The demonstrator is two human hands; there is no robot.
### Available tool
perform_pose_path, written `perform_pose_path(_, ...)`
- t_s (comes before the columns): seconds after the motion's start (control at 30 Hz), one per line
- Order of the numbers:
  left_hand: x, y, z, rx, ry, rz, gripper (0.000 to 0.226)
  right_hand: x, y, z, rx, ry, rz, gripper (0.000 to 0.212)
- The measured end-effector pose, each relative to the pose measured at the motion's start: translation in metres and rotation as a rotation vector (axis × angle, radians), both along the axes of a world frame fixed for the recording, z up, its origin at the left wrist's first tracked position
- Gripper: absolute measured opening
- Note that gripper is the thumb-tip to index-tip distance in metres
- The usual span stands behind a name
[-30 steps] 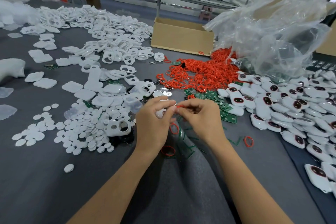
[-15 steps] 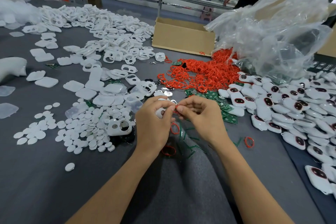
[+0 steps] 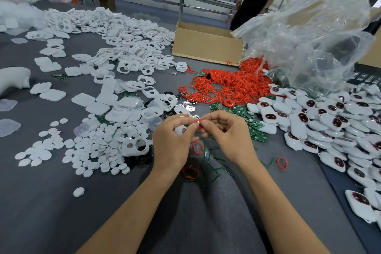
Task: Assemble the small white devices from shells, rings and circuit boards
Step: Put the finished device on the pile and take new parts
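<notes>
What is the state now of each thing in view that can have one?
left hand: grips the white shell, fingers curled.
right hand: pinches the red ring.
white shell: held in the left hand.
red ring: pinched at the shell, between both hands.
cardboard box: open on top.
plastic bag: crumpled.
loose ring: lying on the table.

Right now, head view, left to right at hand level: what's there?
White discs → left hand gripping a white shell → right hand pinching a red ring → loose red ring → pile of assembled devices.
</notes>
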State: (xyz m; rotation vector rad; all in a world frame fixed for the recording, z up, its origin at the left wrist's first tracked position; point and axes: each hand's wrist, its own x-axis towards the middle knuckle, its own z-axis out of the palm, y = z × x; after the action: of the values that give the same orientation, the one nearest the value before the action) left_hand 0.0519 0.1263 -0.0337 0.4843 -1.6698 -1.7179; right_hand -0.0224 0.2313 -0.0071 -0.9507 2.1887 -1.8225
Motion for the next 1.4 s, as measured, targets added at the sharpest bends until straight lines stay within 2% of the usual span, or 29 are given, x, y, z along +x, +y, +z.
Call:
perform_pose_path(0.13,0.001,0.002,0.003,0.033,-0.014,-0.033,0.015,-0.001,0.001,0.001,-0.062,-0.05,0.001,0.016)
perform_pose_path(0.33,0.001,0.002,0.003,-0.041,-0.026,-0.004,0.027,0.0,0.0,0.001,-0.072,-0.123,0.058,0.025)
perform_pose_path(0.47,-0.002,0.002,-0.001,-0.089,-0.086,0.017,0.017,0.001,0.0,-0.001,0.014,-0.011,0.013,0.021)
perform_pose_path(0.53,-0.001,0.003,0.001,-0.081,-0.075,0.024,0.022,0.001,-0.001,-0.003,0.068,0.074,-0.009,0.02)
perform_pose_path(0.63,0.001,0.004,0.003,-0.135,-0.073,0.042,0.023,0.002,-0.002,-0.004,0.076,0.096,-0.014,0.019)
perform_pose_path(0.77,0.001,0.002,0.002,-0.172,-0.062,0.064,0.009,0.002,0.0,-0.001,-0.019,-0.029,0.032,0.01)
perform_pose_path(0.87,0.003,0.0,0.003,-0.337,-0.101,0.136,0.01,0.0,0.001,0.001,-0.04,-0.142,0.094,0.007)
perform_pose_path(1.0,0.004,0.0,0.004,-0.471,-0.077,0.177,0.01,0.001,0.003,0.003,-0.02,-0.168,0.134,0.001)
perform_pose_path(1.07,0.004,0.0,0.003,-0.475,-0.065,0.172,0.011,0.001,0.005,0.004,-0.024,-0.176,0.138,0.006)
perform_pose_path(1.13,0.003,0.001,0.002,-0.392,-0.029,0.118,0.015,0.0,0.005,0.006,-0.031,-0.17,0.111,0.014)
perform_pose_path(1.27,0.001,0.003,0.003,0.062,0.008,-0.054,0.038,0.0,0.005,0.007,-0.011,0.023,-0.044,0.028)
perform_pose_path(1.33,-0.002,0.002,0.003,0.22,-0.021,-0.091,0.03,0.001,0.004,0.007,0.016,0.182,-0.12,0.029)
perform_pose_path(1.4,-0.002,0.003,0.005,0.249,-0.035,-0.146,0.015,0.005,0.003,0.007,0.048,0.355,-0.149,0.027)
